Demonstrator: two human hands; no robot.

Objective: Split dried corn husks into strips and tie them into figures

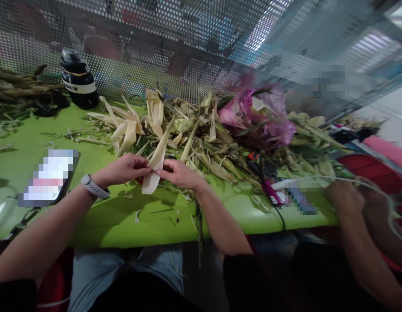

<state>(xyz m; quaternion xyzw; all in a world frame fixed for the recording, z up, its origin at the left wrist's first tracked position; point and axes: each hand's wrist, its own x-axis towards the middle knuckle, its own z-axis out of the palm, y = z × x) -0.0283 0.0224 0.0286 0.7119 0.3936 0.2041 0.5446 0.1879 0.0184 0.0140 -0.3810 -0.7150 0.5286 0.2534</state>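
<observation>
1. A pale husk strip (pixel 157 157) stood at a slant above the near part of the green table (pixel 116 227), in front of the person, its narrow tip pointing up and away.
2. The left hand (pixel 131 168) had its grip pinched on the strip's left edge, thumb and forefinger together; a white watch (pixel 94 185) circled that wrist.
3. The right hand (pixel 179 174) grasped the same strip from the other side, its fingertips close beside the left ones.
4. Just beyond the hands lay a heap of loose husks (pixel 217 158), green and straw-coloured, with a pink plastic bag (pixel 256 117) on its right.
5. A black bottle (pixel 80 82) stood upright at the back left, near a perforated metal screen (pixel 132 52).
6. A lit phone (pixel 50 177) lay to the left, well apart from the heap.
7. At the right, a co-worker's hand (pixel 345 197) was near the table edge; what it held could not be told.
</observation>
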